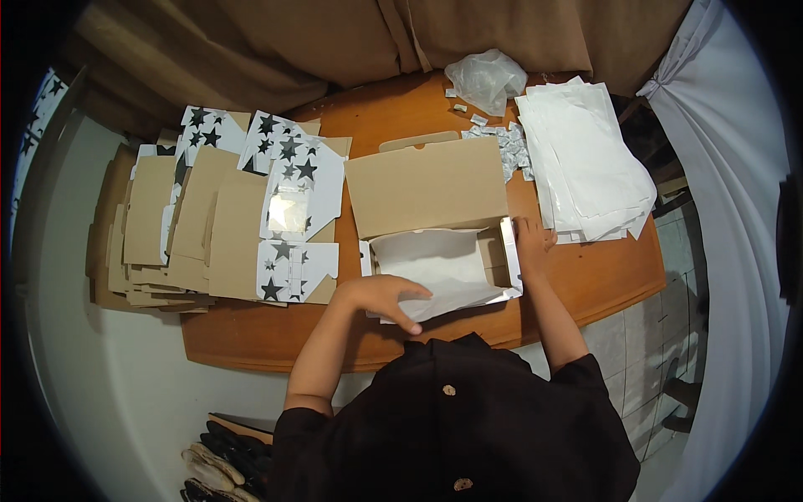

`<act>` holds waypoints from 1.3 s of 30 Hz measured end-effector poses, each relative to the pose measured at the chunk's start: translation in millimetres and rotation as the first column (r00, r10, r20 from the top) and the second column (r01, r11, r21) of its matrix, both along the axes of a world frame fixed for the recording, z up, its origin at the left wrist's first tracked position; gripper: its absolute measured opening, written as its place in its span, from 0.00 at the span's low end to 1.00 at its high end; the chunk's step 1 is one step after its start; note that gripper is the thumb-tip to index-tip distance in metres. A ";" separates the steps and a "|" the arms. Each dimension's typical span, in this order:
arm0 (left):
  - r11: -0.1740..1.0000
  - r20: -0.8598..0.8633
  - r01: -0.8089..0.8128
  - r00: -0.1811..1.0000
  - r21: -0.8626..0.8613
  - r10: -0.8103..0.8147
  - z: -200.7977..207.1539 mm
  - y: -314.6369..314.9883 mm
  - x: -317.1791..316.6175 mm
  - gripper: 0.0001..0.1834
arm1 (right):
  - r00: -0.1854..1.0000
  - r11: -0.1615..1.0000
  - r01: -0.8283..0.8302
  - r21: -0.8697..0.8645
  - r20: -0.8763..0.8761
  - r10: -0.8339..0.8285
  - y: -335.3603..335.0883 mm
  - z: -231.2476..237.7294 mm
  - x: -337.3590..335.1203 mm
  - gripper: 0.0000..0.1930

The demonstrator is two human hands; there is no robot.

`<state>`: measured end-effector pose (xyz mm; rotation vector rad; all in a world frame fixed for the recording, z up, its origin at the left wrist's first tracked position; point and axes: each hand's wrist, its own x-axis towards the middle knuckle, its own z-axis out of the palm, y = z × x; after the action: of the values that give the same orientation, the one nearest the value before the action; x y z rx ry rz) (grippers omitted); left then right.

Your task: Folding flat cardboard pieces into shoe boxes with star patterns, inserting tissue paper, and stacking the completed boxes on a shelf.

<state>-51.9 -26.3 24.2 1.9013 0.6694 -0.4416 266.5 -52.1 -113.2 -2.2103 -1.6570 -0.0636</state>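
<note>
An open cardboard box, brown inside with its lid raised at the back, sits in front of me. White paper lines its inside and drapes over the front edge. My left hand is over the box's front left part, thumb and fingers apart, against the paper. At the box's right end wall, my right hand rests along the outer side, its fingers partly stretched out and not wrapped round anything I can see.
Piled flattened cardboard boxes, some with black stars, cover the wooden table's left. Behind the box lie small white packets and a clear plastic bag. A stack of white paper sheets lies at right. Shoes are below, left.
</note>
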 end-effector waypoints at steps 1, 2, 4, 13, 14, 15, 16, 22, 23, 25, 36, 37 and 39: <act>0.998 -0.030 0.048 0.998 -0.041 -0.049 5.9 -2.4 -1.8 0.44 | 0.997 0.999 -0.001 0.044 0.083 -0.002 -3.3 -5.1 -0.1 0.12; 0.998 -0.032 0.047 0.998 -0.043 -0.049 9.6 -3.8 -0.8 0.44 | 0.986 0.996 -0.005 0.088 0.165 -0.010 -5.5 -9.8 0.8 0.11; 0.992 -0.137 0.125 0.982 -0.029 -0.127 13.7 -6.6 2.6 0.47 | 0.986 0.995 -0.002 0.103 0.166 -0.015 -5.4 -8.3 0.7 0.10; 0.968 -0.409 -0.114 0.912 -0.223 0.013 -34.0 4.1 27.0 0.61 | 0.985 0.994 -0.034 0.103 0.170 0.016 -12.4 -0.1 -2.5 0.13; 0.961 -0.385 -0.140 0.922 -0.238 0.040 -45.8 7.6 25.8 0.63 | 0.983 0.993 -0.047 0.104 0.182 0.027 -13.4 1.4 -2.0 0.14; 0.964 -0.405 -0.167 0.912 -0.208 0.071 -37.4 6.4 25.8 0.57 | 0.983 0.994 -0.041 0.103 0.183 0.021 -13.9 -0.1 -0.6 0.14; 0.965 -0.404 -0.161 0.913 -0.209 0.065 -34.0 9.8 26.1 0.57 | 0.988 0.996 -0.033 0.084 0.156 0.019 -14.0 -1.9 -0.2 0.14; 0.997 -0.457 -0.004 0.889 -0.076 -0.032 -31.4 18.3 32.8 0.57 | 0.990 0.997 -0.041 0.064 0.135 0.032 -12.0 -5.3 -1.4 0.12; 0.997 -0.457 -0.010 0.889 -0.078 -0.027 -34.6 14.4 34.1 0.57 | 0.991 0.995 -0.066 0.071 0.122 0.057 -11.7 -5.5 -1.4 0.12; 0.995 -0.474 0.044 0.881 0.089 0.004 -38.9 7.8 38.2 0.55 | 0.987 0.995 -0.090 0.053 0.142 0.081 -11.1 -5.4 1.4 0.11; 0.997 -0.154 0.068 0.986 0.035 -0.062 -35.0 21.8 35.2 0.27 | 0.941 0.992 0.062 0.106 -0.337 -0.023 -12.0 18.3 9.5 0.14; 0.997 -0.151 0.066 0.987 0.035 -0.060 -34.8 23.4 35.4 0.27 | 0.874 0.981 0.118 0.154 -0.485 -0.029 -10.6 24.9 12.1 0.15; 0.976 -0.038 0.029 0.999 0.216 -0.021 -34.4 26.3 36.9 0.21 | 0.705 0.951 0.215 0.220 -0.709 0.004 -8.7 45.4 16.7 0.17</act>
<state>-14.9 0.0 -10.3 2.1138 0.7432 -0.4336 283.3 -60.8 -67.8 -1.7646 -1.0051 0.4376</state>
